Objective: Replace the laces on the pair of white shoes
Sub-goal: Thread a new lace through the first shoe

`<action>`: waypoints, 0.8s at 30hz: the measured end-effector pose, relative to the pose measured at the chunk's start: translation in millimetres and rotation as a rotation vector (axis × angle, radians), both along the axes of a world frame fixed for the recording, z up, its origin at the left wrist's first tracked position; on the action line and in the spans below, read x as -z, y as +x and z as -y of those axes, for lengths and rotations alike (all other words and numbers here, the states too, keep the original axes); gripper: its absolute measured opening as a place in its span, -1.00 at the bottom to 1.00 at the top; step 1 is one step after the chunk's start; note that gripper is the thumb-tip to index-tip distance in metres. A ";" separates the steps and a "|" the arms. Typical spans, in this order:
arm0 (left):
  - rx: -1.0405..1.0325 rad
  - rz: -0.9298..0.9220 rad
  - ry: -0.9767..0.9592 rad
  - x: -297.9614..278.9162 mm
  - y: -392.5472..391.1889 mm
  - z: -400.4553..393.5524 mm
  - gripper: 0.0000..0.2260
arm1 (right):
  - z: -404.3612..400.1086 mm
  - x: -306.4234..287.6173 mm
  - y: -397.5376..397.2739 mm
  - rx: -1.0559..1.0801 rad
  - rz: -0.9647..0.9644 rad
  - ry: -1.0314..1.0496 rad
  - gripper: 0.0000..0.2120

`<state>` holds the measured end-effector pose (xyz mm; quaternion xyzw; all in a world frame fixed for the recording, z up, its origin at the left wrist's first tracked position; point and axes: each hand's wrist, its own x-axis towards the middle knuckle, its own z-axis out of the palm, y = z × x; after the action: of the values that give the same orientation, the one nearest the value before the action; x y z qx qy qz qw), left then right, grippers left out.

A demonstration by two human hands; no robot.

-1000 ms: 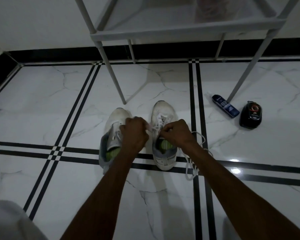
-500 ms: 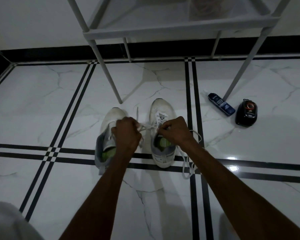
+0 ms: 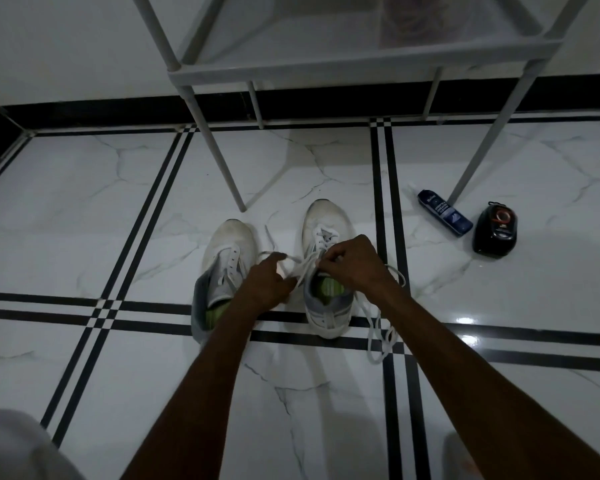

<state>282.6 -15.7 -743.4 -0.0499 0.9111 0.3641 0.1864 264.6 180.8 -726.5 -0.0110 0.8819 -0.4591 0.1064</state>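
Two white shoes stand side by side on the tiled floor, toes pointing away from me. The left shoe has empty eyelets showing. A white lace is partly threaded through the right shoe and trails in loops on the floor at its right. My right hand pinches the lace over that shoe's opening. My left hand sits between the shoes with a strand of the same lace running across its fingers; the thumb is stretched out, and its grip on the strand is not clear.
A white metal rack stands over the floor just beyond the shoes, one leg close to the left shoe's toe. A blue tube and a black rounded device lie at the right. A black skirting runs along the far wall.
My left hand has moved right, off the left shoe, and loosened from a fist. The lace now stretches between both hands.
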 end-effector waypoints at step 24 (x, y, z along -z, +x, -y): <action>-0.189 -0.362 0.264 -90.8 -26.1 61.9 -0.67 | 27.7 -15.6 -69.7 0.010 0.042 -0.077 -0.54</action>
<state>256.5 -77.6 -652.6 -0.0441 0.8656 0.4987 -0.0097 194.9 153.1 -710.9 -0.0008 0.8613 -0.4932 0.1222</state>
